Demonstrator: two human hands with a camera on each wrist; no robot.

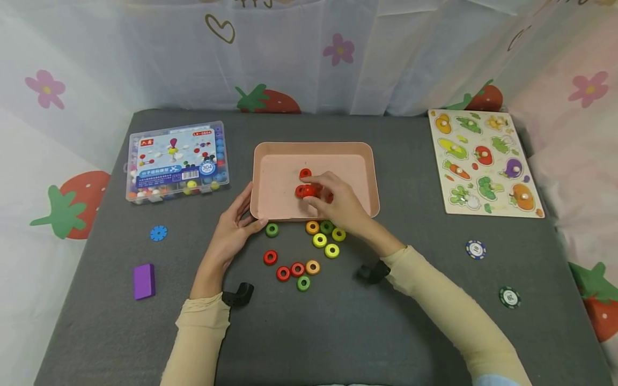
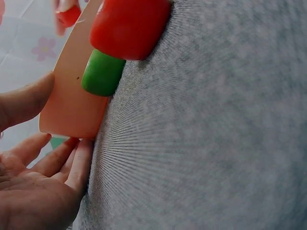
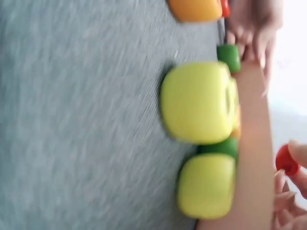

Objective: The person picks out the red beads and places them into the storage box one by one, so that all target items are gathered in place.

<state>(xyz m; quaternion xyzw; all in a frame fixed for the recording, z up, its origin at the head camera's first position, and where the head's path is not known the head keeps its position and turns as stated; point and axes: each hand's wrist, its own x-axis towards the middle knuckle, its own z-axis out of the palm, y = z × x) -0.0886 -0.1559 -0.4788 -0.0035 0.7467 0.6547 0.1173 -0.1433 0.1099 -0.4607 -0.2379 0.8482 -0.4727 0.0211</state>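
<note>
Head view: right hand [image 1: 338, 203] pinches red ring [image 1: 309, 191] over tray [image 1: 270, 161]; left hand [image 1: 232, 230] flat, steadying tray rim. Risk: loose pinch drops ring, it rolls off.

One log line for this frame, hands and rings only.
right hand: holds red ring inside pink tray | left hand: steadies tray's front-left corner | loose rings: on grey mat, in front of tray
</note>
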